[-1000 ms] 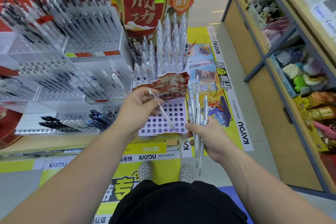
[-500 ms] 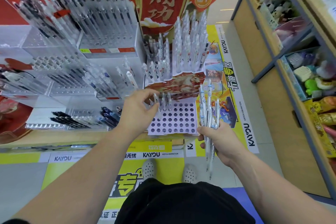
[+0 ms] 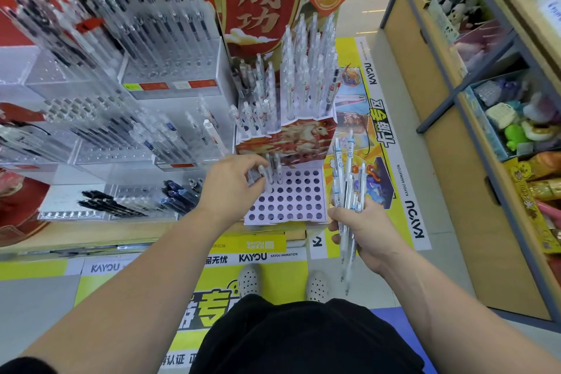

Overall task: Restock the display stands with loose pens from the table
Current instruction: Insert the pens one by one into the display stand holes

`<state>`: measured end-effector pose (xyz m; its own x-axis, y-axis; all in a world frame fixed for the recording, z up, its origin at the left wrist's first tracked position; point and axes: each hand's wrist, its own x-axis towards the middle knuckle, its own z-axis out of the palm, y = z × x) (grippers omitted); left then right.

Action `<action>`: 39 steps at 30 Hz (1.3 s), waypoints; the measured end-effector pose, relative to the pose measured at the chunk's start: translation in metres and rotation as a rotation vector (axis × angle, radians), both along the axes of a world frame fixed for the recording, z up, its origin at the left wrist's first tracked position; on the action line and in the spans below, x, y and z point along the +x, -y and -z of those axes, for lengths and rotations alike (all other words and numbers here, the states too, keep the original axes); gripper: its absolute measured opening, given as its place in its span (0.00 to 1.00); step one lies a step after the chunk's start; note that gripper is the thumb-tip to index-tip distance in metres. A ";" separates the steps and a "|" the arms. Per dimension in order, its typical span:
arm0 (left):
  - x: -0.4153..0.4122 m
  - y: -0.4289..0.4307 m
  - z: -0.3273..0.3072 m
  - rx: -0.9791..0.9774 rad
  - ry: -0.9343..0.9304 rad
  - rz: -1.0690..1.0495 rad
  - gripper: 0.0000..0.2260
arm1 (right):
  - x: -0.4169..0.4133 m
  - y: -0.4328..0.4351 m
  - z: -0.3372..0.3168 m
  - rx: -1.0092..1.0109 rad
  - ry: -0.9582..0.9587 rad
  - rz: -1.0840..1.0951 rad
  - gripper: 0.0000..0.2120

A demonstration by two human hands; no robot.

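Below the pen stand, "KAYOU", probably "ANIMATION".

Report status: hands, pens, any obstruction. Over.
Left hand pinches one clear plastic pen at the white perforated tray's back row. Right hand grips a bundle of clear pens. Open holes unobstructed.

Left grip pinching pen, right grip clutching pen bundle

We count three pens standing in the near tier of one cardboard stand, at its far-left corner. One bundle of pens on the right overlaps too much for us to count. Two white shoes on the floor.
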<state>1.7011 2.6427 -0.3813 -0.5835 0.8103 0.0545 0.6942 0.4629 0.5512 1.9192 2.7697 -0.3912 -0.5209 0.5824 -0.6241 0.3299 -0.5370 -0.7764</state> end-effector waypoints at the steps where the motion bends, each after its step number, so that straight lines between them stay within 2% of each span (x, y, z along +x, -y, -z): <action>1: 0.000 0.000 0.003 -0.012 -0.004 0.002 0.12 | 0.000 0.000 0.000 -0.002 -0.002 0.001 0.10; 18: -0.002 -0.003 0.026 -0.132 -0.263 0.084 0.13 | -0.003 -0.004 0.004 -0.013 0.006 0.024 0.17; 23: 0.003 0.002 0.026 -0.027 -0.230 0.034 0.15 | -0.004 -0.004 0.000 -0.020 -0.003 0.002 0.12; 29: 0.002 0.002 0.021 0.098 -0.243 0.046 0.07 | -0.001 -0.007 -0.004 -0.023 -0.013 -0.023 0.13; 39: 0.003 -0.012 0.020 0.085 -0.232 0.122 0.09 | 0.004 -0.009 -0.002 -0.020 -0.021 -0.020 0.11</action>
<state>1.7036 2.6549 -0.4011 -0.4457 0.8607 0.2460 0.8543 0.3269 0.4041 1.9236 2.7784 -0.3891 -0.5455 0.5594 -0.6241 0.3244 -0.5457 -0.7727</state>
